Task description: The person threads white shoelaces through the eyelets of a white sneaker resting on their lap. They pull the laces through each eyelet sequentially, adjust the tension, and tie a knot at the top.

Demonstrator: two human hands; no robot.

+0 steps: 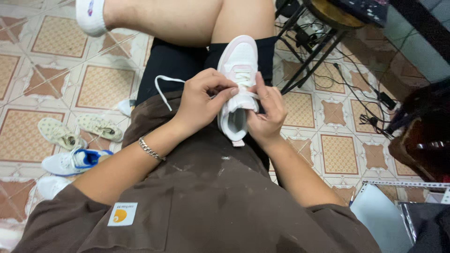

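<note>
On the person's lap, against a brown T-shirt [211, 197] and black shorts [168, 63], rests one white-and-pale-pink sneaker [238, 89], toe pointing away and heel opening toward the camera. Both hands work at its lacing. The left hand [204, 100] comes in from the left side, fingers curled close and pinched on the white shoelace [161, 84] near the upper eyelets; one loose end of that lace loops out to the left over the shorts. The right hand [267, 115] cups the shoe's right side, thumb raised along the tongue and fingers wrapped narrowly behind the collar, gripping the sneaker. A single silver chain bracelet [151, 149] sits on the left wrist.

Counted on the floor at left: two cream patterned shoes [77, 130] lying side by side, and just below them one white-and-blue sneaker [75, 161]. One white sock [90, 16] covers the foot at the upper left.

The floor is tiled [103, 86], tan squares with pale marbled borders. To the upper right stand black metal stand legs [309, 61] with a tangle of black cables [370, 107] running across the tiles. A dark wooden piece of furniture [422, 140] fills the right edge, and a pale blue panel [382, 220] lies at lower right.
</note>
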